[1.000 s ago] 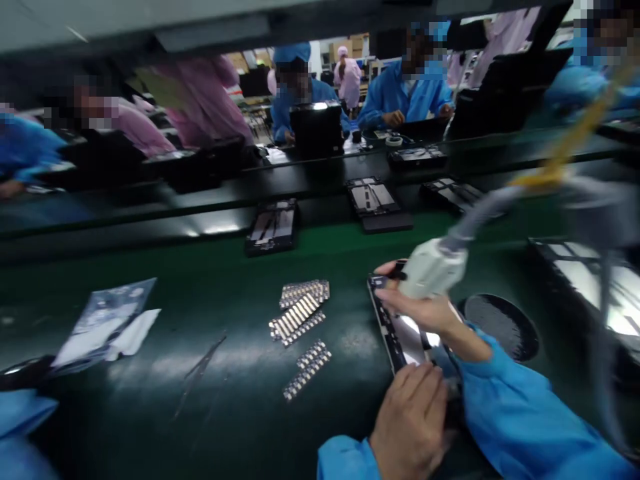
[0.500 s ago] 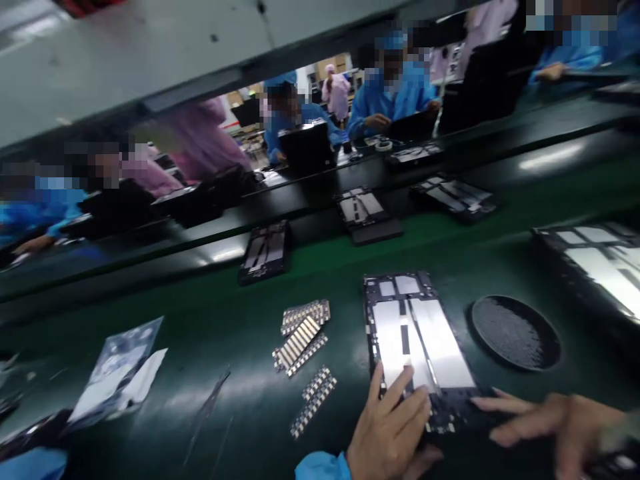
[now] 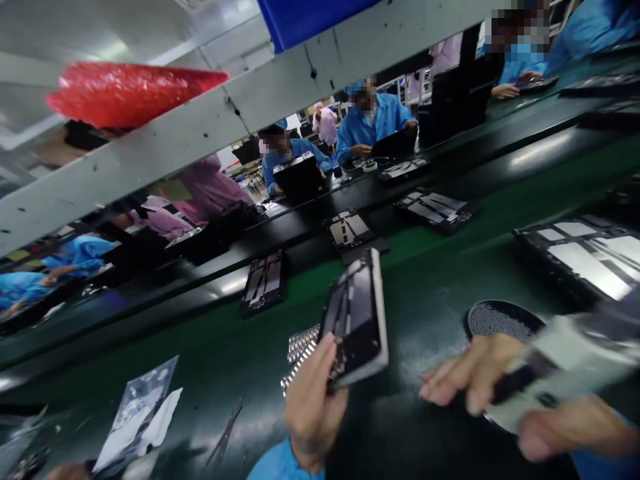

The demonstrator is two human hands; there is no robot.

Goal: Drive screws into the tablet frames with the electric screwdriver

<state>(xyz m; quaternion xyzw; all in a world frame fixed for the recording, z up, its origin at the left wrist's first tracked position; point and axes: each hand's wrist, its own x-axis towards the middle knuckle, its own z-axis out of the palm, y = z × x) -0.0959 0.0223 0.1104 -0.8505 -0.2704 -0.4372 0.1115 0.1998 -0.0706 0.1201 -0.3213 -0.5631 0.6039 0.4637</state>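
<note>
My left hand (image 3: 313,400) grips an opened tablet (image 3: 353,320) at its lower left corner, thumb and fingers closed on it. The tablet stands tilted above the bench, silver battery panels and dark inner parts facing left, its pale edge to the right. Behind it lie small gold-and-black strips (image 3: 300,353), partly hidden. My right hand (image 3: 575,427) is at the lower right, blurred, around a pale object with dark patches (image 3: 560,367) whose kind I cannot make out. Beyond its fingers sits a round black dish (image 3: 505,319) of small dark grains, partly covered.
Another opened tablet (image 3: 590,260) lies at the right. More stand along the back strip, such as one tablet (image 3: 264,280) beyond the strips. Tweezers (image 3: 225,433) and a clear bag (image 3: 143,407) are on the left. Co-workers in blue sit opposite, under a grey beam (image 3: 190,120).
The tablet was flat on the bench under my left hand; now that hand holds it raised and tilted, farther left. The pale object at my right hand shows more. The view has tipped upward.
</note>
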